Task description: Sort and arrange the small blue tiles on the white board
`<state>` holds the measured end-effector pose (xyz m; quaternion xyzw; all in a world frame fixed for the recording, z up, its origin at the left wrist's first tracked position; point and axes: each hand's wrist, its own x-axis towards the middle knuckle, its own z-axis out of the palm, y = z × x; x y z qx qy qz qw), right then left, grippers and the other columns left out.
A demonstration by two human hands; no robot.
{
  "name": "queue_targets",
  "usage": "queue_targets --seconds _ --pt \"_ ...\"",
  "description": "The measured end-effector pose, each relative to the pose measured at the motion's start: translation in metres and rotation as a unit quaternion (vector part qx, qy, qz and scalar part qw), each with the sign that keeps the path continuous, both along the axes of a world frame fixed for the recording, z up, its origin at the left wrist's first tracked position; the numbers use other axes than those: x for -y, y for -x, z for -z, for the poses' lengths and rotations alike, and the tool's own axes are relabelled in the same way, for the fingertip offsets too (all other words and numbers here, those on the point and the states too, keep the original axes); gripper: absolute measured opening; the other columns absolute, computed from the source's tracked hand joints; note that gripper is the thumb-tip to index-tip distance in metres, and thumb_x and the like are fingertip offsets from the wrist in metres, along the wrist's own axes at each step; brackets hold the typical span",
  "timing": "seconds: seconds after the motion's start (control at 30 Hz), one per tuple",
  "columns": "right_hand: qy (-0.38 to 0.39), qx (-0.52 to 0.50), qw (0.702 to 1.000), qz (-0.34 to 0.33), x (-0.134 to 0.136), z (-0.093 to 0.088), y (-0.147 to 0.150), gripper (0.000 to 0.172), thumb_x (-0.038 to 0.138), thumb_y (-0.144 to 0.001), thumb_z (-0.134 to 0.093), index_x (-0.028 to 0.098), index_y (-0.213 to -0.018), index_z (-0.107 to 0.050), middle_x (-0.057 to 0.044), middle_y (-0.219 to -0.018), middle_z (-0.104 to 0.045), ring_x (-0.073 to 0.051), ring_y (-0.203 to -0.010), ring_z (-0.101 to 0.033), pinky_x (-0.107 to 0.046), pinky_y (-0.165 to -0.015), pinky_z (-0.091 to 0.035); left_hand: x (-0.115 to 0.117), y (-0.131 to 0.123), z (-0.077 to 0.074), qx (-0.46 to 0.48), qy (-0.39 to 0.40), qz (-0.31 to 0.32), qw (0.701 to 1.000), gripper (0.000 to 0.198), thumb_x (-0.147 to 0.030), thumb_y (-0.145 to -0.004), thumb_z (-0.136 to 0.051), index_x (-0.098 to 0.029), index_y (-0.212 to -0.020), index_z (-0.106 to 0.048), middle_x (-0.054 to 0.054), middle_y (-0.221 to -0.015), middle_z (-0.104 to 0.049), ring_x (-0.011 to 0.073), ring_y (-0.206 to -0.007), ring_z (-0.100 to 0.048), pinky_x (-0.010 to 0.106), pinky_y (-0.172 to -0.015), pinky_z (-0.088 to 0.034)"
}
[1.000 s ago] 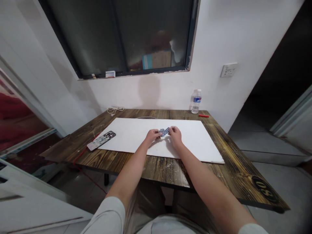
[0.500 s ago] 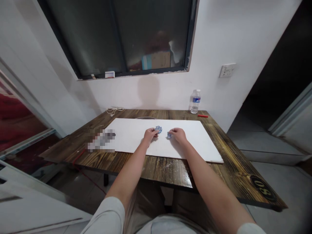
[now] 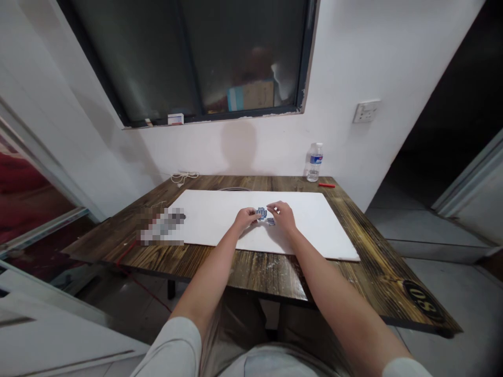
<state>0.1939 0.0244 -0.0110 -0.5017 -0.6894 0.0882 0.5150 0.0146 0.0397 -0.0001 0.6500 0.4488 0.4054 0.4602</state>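
My left hand [image 3: 247, 217] is closed in a pinch on a small blue-and-white patterned piece [image 3: 261, 213], holding it above the white board [image 3: 212, 212]. Its outline looks stepped, like a cluster of small blocks. Just to the right, my right hand [image 3: 282, 213] has its fingers bent together, the tips close to that piece; anything between them is too small to make out. A second, smaller blue-and-white piece [image 3: 271, 221] shows below the right fingertips. Whether it rests on the board or touches the hand I cannot tell.
The board lies on a dark wooden table [image 3: 267, 272]. Behind it stand a water bottle [image 3: 314, 163] and a red pen-like stick [image 3: 326, 185] at the right, and a coiled white cable [image 3: 184, 178] at the left. A blurred-out patch [image 3: 163, 228] covers the board's left end.
My left hand has moved slightly right with its piece, toward the right hand. My right hand has shifted left, its fingertips now above the smaller piece they were pinching.
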Motion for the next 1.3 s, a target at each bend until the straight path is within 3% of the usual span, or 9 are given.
queue_targets --seconds 0.1,0.23,0.4,0.53,0.63,0.8,1.0,1.3 --pt "-0.031 0.018 0.999 -0.026 0.003 -0.001 0.005 0.019 0.022 -0.085 -0.055 0.02 -0.091 -0.073 -0.008 -0.086 -0.068 -0.022 -0.083 -0.055 -0.035 -0.079 -0.042 -0.001 0.0 0.001 -0.027 -0.018 0.012 0.999 0.028 -0.038 -0.06 -0.072 -0.013 -0.065 -0.062 -0.001 -0.053 -0.055 0.0104 -0.051 -0.05 0.023 -0.053 -0.038" --pt "-0.017 0.04 0.998 -0.034 0.004 -0.002 0.008 0.021 0.022 -0.086 -0.053 0.02 -0.089 -0.073 -0.009 -0.088 -0.069 -0.023 -0.086 -0.055 -0.035 -0.08 -0.041 0.002 -0.002 0.0 -0.031 -0.02 0.025 0.999 0.025 -0.036 -0.06 -0.071 -0.014 -0.066 -0.062 -0.002 -0.056 -0.056 0.0107 -0.053 -0.05 0.023 -0.054 -0.038" --pt "0.102 0.015 0.993 -0.062 0.0 -0.008 0.004 0.018 0.022 -0.083 -0.055 0.019 -0.083 -0.073 -0.007 -0.087 -0.071 -0.02 -0.08 -0.058 -0.032 -0.077 -0.042 0.003 -0.002 0.002 -0.057 -0.062 0.028 0.996 0.021 -0.033 -0.063 -0.069 -0.014 -0.069 -0.067 0.0 -0.061 -0.061 0.0121 -0.058 -0.054 0.024 -0.059 -0.04" --pt "0.228 -0.069 0.965 -0.114 0.001 -0.013 -0.004 0.019 0.03 -0.077 -0.06 0.016 -0.079 -0.073 -0.005 -0.076 -0.07 -0.016 -0.068 -0.058 -0.027 -0.066 -0.041 -0.001 0.0 0.006 -0.101 -0.121 0.029 0.987 0.018 -0.029 -0.068 -0.065 -0.016 -0.077 -0.073 0.002 -0.072 -0.069 0.0152 -0.07 -0.06 0.026 -0.069 -0.044" --pt "0.27 -0.116 0.945 -0.144 0.003 -0.012 -0.008 0.023 0.034 -0.071 -0.064 0.014 -0.075 -0.073 -0.003 -0.064 -0.067 -0.013 -0.059 -0.054 -0.025 -0.06 -0.04 -0.003 0.002 0.008 -0.125 -0.143 0.027 0.981 0.017 -0.025 -0.068 -0.064 -0.017 -0.079 -0.075 0.003 -0.077 -0.071 0.0164 -0.075 -0.062 0.027 -0.073 -0.045" --pt "0.274 -0.177 0.93 -0.168 0.007 -0.012 -0.008 0.033 0.045 -0.064 -0.068 0.013 -0.071 -0.073 -0.003 -0.059 -0.064 -0.012 -0.054 -0.049 -0.025 -0.055 -0.038 -0.002 0.002 0.007 -0.119 -0.159 0.033 0.979 0.016 -0.022 -0.067 -0.066 -0.018 -0.079 -0.076 0.004 -0.079 -0.072 0.0173 -0.075 -0.062 0.028 -0.073 -0.046" --pt "0.278 -0.171 0.923 -0.202 0.01 -0.015 -0.01 0.041 0.048 -0.06 -0.074 0.011 -0.077 -0.074 -0.004 -0.057 -0.063 -0.012 -0.052 -0.049 -0.025 -0.05 -0.035 -0.002 0.003 0.008 -0.13 -0.145 0.03 0.98 0.017 -0.022 -0.068 -0.064 -0.018 -0.08 -0.076 0.003 -0.077 -0.072 0.0168 -0.074 -0.062 0.026 -0.071 -0.045" --pt "0.271 -0.139 0.934 -0.188 0.008 -0.012 -0.012 0.031 0.042 -0.065 -0.067 0.012 -0.071 -0.073 -0.003 -0.057 -0.064 -0.012 -0.054 -0.05 -0.025 -0.055 -0.038 -0.002 0.002 0.007 -0.141 -0.169 0.04 0.975 0.017 -0.016 -0.066 -0.065 -0.019 -0.079 -0.076 0.003 -0.077 -0.071 0.0163 -0.074 -0.062 0.026 -0.07 -0.044"
